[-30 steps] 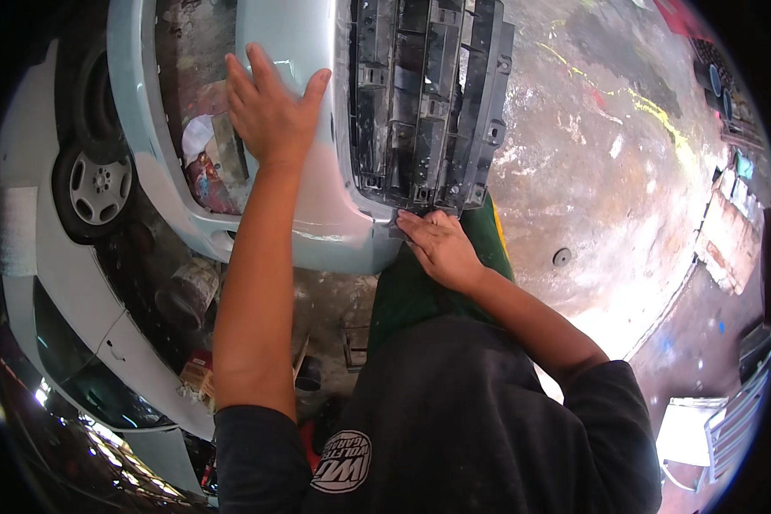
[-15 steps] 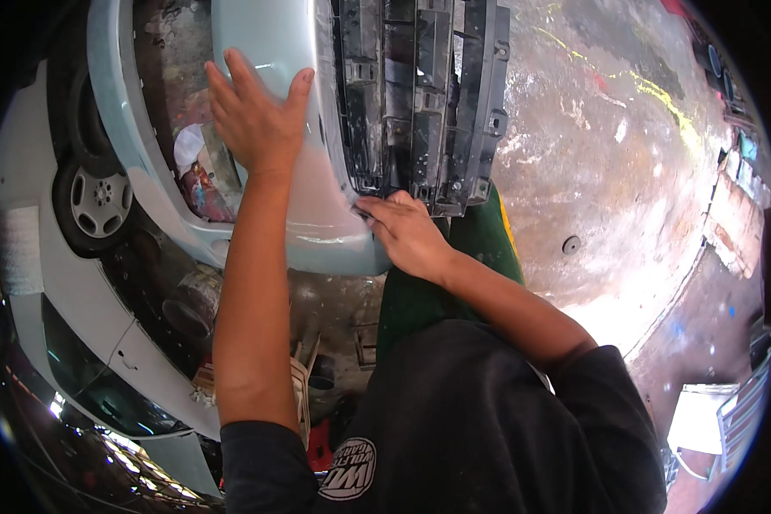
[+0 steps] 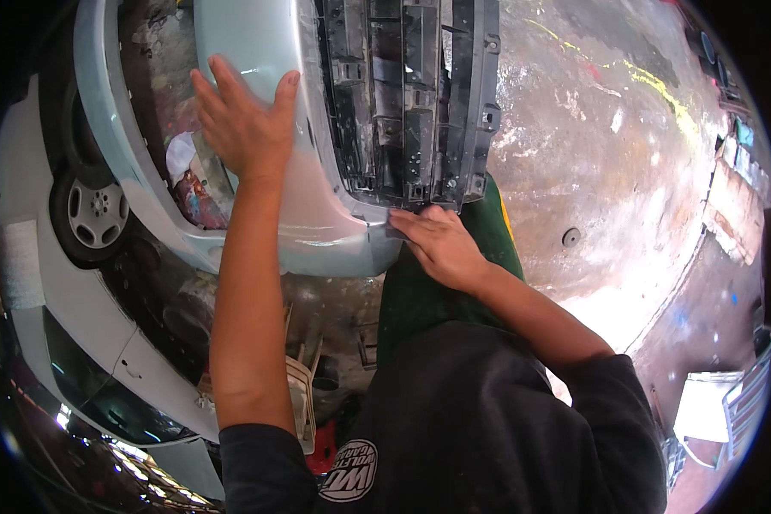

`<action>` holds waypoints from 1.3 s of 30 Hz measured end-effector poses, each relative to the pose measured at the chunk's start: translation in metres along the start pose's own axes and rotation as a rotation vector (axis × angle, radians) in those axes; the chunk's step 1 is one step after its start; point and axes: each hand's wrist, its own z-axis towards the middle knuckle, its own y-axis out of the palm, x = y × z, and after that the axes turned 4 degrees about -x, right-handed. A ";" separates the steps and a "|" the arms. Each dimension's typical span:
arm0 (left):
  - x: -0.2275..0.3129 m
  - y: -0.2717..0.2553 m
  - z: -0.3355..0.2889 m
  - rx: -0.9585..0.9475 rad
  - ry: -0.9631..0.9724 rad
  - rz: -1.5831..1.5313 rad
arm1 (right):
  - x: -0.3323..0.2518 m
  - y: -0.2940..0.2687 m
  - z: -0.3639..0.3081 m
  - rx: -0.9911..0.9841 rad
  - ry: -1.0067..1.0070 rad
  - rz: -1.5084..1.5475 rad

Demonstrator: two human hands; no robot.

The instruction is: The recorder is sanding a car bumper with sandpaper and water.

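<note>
A pale silver-blue car bumper (image 3: pixel 330 248) lies in front of me, with a dull pinkish-grey patch (image 3: pixel 317 190) across its near corner. My left hand (image 3: pixel 250 128) rests on its upper surface, fingers and thumb spread. Along the bumper's right side runs a black plastic grille (image 3: pixel 385 111) with long slats and clips. My right hand (image 3: pixel 444 247) is at the near right corner, just below the grille's end. Its fingers are pressed together against the bumper's edge; whatever may be under the fingertips is hidden.
My legs in dark green trousers (image 3: pixel 420 295) are beneath the bumper's corner. At the left stands a light-coloured car (image 3: pixel 86 300) with a wheel (image 3: pixel 98 212) near the bumper. Stained concrete floor (image 3: pixel 574 171) spreads to the right, with a small round disc (image 3: pixel 571 237) on it.
My right hand has slid to the right along the bumper's edge, towards the corner. The bumper and grille appear slightly further left in view; my left hand stays spread on the bumper.
</note>
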 end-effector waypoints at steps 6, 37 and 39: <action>0.002 -0.001 0.001 0.023 0.025 -0.008 | -0.023 0.021 0.021 0.111 -0.021 0.039; 0.001 0.002 0.001 -0.018 0.057 0.040 | 0.014 0.054 -0.018 0.377 -0.092 0.044; 0.005 0.000 -0.001 -0.022 0.041 0.013 | 0.020 0.058 -0.020 0.405 -0.095 0.050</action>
